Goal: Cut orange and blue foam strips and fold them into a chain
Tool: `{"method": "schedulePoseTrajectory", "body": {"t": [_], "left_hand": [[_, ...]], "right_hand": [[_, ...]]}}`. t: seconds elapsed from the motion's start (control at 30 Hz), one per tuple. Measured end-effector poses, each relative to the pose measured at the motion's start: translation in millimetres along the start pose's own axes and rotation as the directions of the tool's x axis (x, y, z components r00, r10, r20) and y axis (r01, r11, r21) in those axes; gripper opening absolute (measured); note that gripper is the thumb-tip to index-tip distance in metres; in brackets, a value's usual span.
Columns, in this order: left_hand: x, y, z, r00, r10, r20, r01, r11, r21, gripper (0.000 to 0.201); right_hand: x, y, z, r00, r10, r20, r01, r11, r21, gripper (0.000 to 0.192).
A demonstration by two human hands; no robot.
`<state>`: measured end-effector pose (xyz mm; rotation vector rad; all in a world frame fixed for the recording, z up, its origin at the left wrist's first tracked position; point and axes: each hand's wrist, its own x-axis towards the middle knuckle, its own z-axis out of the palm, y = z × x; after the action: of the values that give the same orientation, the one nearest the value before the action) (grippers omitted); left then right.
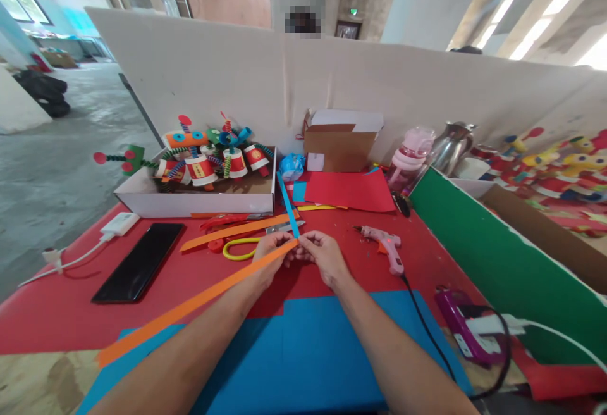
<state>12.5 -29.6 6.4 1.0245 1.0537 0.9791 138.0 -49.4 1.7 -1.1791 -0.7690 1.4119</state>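
Both hands meet over the middle of the red table. My left hand (275, 253) has its fingers closed at the join of two paper strips. My right hand (322, 253) pinches the same join from the other side. The orange paper strip (199, 304) runs from there down to the left, across my left forearm. A blue paper strip (288, 206) points away from me, towards the back. Yellow-handled scissors (241, 249) lie just left of my left hand, beside another orange strip (227, 235). A pink glue gun (386, 247) rests to the right of my right hand.
Paper-cup figures fill a white box (199, 205) at back left. A black phone (140, 263) lies at left. Red paper (351, 190), a pink bottle (410, 155) and a steel jug (453, 146) stand behind. A green-sided box (502, 276) and purple power strip (467, 326) flank the right.
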Motion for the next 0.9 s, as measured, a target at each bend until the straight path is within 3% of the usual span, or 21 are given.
{"method": "schedulePoseTrajectory", "body": {"t": [0.17,0.4,0.53,0.73,0.9], "left_hand": [[-1.1,0.2,1.1,1.0,0.01,0.009,-0.01,1.0,0.022,0.022],[-6.9,4.9,1.7,0.998,0.048,0.04,-0.052,0.992,0.116,0.027],[-6.2,4.4,0.4,0.997,0.057,-0.047,-0.052,0.992,0.117,0.025],[-4.7,2.3,-0.6,0.999,0.036,-0.03,-0.034,0.997,0.073,0.023],[-4.3,2.1,-2.0,0.999,0.032,0.021,-0.034,0.996,0.079,0.022]], "right_hand": [[1.9,2.5,-0.5,0.998,-0.028,-0.063,0.026,0.999,-0.033,0.036],[0.0,2.6,3.7,0.993,-0.084,-0.089,0.088,0.995,0.047,0.032],[-1.2,3.8,5.3,0.997,-0.05,-0.061,0.054,0.996,0.067,0.034],[2.2,-1.9,-1.4,1.0,-0.016,0.023,0.014,0.997,0.08,0.04],[2.4,-7.4,-7.6,0.996,0.035,0.082,-0.029,0.997,-0.071,0.034]]}}
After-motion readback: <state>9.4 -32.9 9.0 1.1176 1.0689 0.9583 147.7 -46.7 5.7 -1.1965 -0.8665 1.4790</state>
